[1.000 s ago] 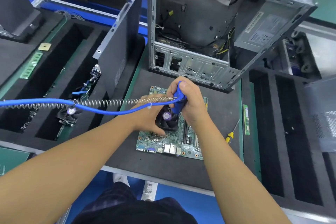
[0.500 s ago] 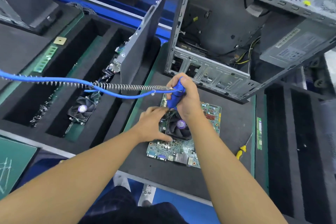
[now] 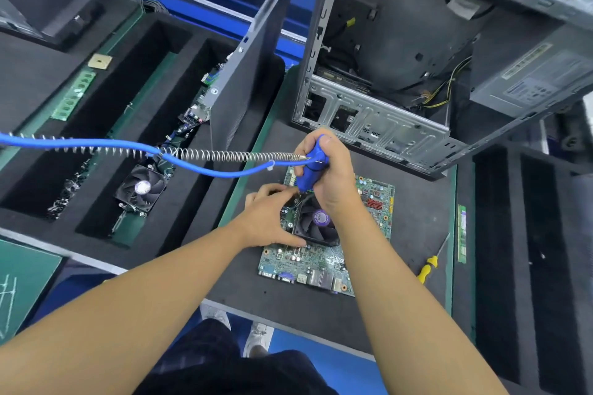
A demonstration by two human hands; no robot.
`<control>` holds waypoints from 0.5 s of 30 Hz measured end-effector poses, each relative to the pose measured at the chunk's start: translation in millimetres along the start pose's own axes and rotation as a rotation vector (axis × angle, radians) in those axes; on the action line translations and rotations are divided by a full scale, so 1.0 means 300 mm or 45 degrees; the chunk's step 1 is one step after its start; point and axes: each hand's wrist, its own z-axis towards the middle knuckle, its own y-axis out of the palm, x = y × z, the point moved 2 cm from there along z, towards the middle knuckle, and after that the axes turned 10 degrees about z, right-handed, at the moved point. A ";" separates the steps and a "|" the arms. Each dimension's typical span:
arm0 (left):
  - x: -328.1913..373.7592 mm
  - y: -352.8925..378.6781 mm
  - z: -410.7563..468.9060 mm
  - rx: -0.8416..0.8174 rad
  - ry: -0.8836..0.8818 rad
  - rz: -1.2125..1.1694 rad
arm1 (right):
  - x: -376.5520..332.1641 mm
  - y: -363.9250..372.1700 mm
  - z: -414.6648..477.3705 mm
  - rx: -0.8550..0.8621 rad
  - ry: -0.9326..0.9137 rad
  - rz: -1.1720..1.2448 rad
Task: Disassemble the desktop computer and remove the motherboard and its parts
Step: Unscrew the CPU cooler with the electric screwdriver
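Observation:
A green motherboard [image 3: 324, 261] lies flat on the black foam mat in front of the open computer case [image 3: 378, 125]. A black cooler fan [image 3: 316, 224] with a purple hub sits on the board. My right hand [image 3: 330, 176] grips a blue powered screwdriver [image 3: 308, 171] upright over the fan's far left corner. A blue hose and steel spring [image 3: 205, 159] run from the tool off to the left. My left hand [image 3: 269, 218] rests on the board at the fan's left edge, fingers near the tool's tip.
A yellow-handled screwdriver [image 3: 428, 269] and a green memory stick [image 3: 461, 234] lie right of the board. Foam trays on the left hold another fan [image 3: 141, 187], boards and a memory stick [image 3: 74, 94]. A grey side panel [image 3: 244, 74] stands upright between tray and case.
The view has shifted so the board sits further right and lower. My left hand moved off the fan's top to its left edge. The right hand keeps hold of the tool.

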 end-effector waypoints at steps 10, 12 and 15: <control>0.001 -0.005 -0.003 0.000 -0.010 0.001 | 0.011 -0.010 -0.008 -0.016 0.019 -0.133; -0.001 -0.005 -0.005 0.001 -0.022 -0.014 | 0.006 -0.002 -0.011 -0.057 0.028 -0.177; 0.000 -0.007 -0.007 0.007 -0.012 -0.035 | 0.009 0.022 -0.032 -0.145 0.049 -0.260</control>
